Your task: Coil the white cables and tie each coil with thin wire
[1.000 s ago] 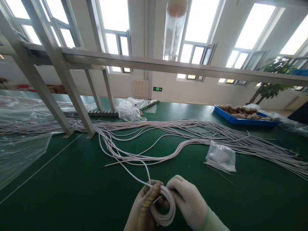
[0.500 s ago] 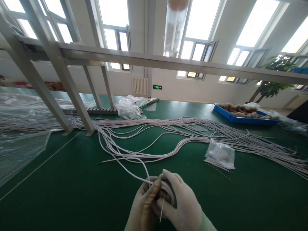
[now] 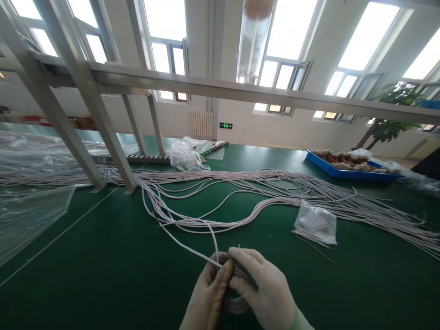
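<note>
Low in the head view, both gloved hands are around a small coil of white cable [image 3: 238,304]. My left hand [image 3: 209,293] is closed on the coil, its stained thumb pressing over the strands. From its right side my right hand [image 3: 263,284] grips the same coil between thumb and fingers. Two strands of cable [image 3: 192,251] run from the coil up and left to the loose bundle of long cables [image 3: 213,224] on the green table. The fingers hide part of the coil. A short tip of cable pokes up just above the right fingertips.
A clear bag of small pieces [image 3: 316,222] lies right of my hands, with thin sticks beside it. Further back are a blue tray [image 3: 354,173], crumpled plastic [image 3: 187,153] and a metal frame [image 3: 103,137] standing on the green table [image 3: 120,275]. Plastic sheeting [image 3: 34,220] covers the left.
The thin cable end that hung down in front of the coil now shows above the right fingers. The loose cable end on the table has shifted right. Both hands stay on the coil.
</note>
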The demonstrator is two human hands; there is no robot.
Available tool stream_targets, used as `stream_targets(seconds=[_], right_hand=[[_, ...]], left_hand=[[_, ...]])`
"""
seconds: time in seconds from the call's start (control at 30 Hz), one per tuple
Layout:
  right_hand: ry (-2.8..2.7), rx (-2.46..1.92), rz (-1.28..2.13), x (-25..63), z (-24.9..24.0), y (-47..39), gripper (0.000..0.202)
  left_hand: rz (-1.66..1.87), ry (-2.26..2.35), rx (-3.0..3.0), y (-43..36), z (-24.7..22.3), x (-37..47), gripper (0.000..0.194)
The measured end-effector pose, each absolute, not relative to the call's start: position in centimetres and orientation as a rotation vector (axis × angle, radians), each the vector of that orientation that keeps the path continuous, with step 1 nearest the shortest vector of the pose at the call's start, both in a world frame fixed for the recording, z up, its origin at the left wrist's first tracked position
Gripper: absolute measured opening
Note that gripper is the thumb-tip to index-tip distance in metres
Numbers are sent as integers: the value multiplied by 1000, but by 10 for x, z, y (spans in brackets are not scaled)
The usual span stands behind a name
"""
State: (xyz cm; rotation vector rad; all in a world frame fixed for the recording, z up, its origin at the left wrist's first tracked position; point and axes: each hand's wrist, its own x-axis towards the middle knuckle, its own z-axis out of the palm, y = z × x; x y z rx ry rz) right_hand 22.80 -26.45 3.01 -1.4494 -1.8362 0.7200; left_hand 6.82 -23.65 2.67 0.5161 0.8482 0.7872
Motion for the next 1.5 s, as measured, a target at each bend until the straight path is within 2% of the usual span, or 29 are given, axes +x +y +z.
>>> stream_targets(seconds=[0.17,0.47,0.9,1.07,1.2,1.33,1.5], right_hand=[[-1793,-1295,680,229,29,-265,35],[-1752,-1277,368,223,16,-266,30],[-1492,-1403,814,221,28,-251,34],[-1323,-1412,1024,230,31,-242,47],[-970,-1287,1092,260,30,-230,52],[-971,-1302,1027,282,28,-227,46],[-1423,-1141,1327,264,21,-237,23]], left_hand=[[746,925,567,-237,30,62,59],[779,842,560,-233,8,68,57],[749,815,504,-238,9,67,56],[723,860,527,-238,10,64,60],[760,805,557,-240,9,63,53],[799,735,532,-242,9,62,47],[741,703,540,-245,17,60,45]])
